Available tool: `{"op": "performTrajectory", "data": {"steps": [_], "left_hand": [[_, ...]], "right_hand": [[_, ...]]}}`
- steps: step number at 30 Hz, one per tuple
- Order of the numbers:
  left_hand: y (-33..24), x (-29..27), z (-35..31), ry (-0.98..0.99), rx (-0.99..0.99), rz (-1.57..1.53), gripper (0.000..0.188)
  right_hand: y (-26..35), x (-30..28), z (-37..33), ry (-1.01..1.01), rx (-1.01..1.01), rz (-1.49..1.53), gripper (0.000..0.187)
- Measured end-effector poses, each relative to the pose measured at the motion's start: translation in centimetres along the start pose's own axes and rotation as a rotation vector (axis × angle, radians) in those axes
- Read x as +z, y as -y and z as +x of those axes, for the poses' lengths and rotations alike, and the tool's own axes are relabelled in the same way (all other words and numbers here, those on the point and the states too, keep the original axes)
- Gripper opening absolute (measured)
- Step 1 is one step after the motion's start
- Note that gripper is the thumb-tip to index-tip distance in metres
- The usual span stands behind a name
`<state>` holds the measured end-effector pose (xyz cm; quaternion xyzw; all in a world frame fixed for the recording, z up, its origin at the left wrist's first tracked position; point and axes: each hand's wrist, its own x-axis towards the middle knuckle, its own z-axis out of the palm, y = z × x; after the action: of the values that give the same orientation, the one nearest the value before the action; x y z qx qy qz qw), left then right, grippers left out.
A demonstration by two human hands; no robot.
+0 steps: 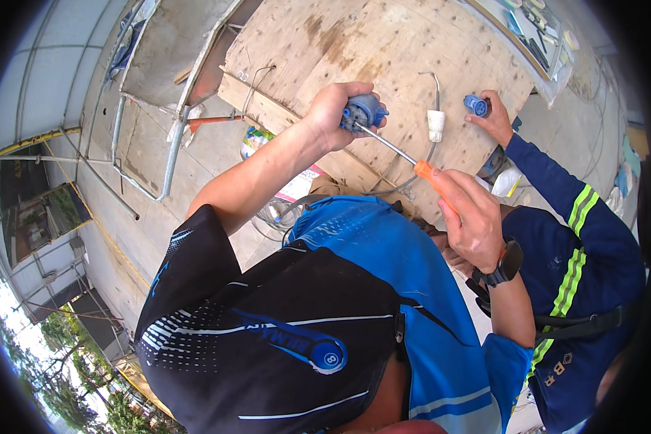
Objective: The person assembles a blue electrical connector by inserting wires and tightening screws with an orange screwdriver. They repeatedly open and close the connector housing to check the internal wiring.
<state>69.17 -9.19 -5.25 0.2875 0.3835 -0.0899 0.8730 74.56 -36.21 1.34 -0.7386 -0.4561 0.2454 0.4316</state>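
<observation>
My left hand (332, 119) is closed around a blue and grey industrial plug (361, 113), held up over the plywood table (325, 43). In my right hand (473, 220) is a screwdriver (435, 184) with an orange handle, its long metal shaft slanting up and left. The shaft's tip meets the face of the plug; the exact spot it touches is too small to make out. A co-worker's hand (495, 119) at the right holds a smaller blue connector piece (476, 105) over the table.
A white connector (435, 126) on a grey cable lies on the plywood between my hands and the co-worker. The co-worker, in a dark blue jacket (557, 239) with reflective stripes, is close at my right. Metal tube frames (168, 159) stand at the left; tools (538, 36) lie at the upper right.
</observation>
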Motion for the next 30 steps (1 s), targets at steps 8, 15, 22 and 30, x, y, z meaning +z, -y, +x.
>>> {"op": "performTrajectory", "data": {"steps": [8,15,22,30], "left_hand": [[0.5,0.3,-0.1,0.085,-0.015,0.082,0.024],[1.2,-0.3,0.1,0.039,0.000,0.043,0.025],[1.2,-0.5,0.4,0.046,0.034,0.035,0.025],[0.4,0.0,0.0,-0.006,0.085,-0.045,0.023]], "right_hand": [[0.0,0.3,-0.5,0.174,0.838,1.448,0.048],[1.3,0.7,-0.4,-0.034,0.680,0.792,0.034],[1.1,0.6,-0.6,-0.178,0.524,0.683,0.037],[0.9,1.0,-0.4,-0.315,-0.058,-0.182,0.041]]}}
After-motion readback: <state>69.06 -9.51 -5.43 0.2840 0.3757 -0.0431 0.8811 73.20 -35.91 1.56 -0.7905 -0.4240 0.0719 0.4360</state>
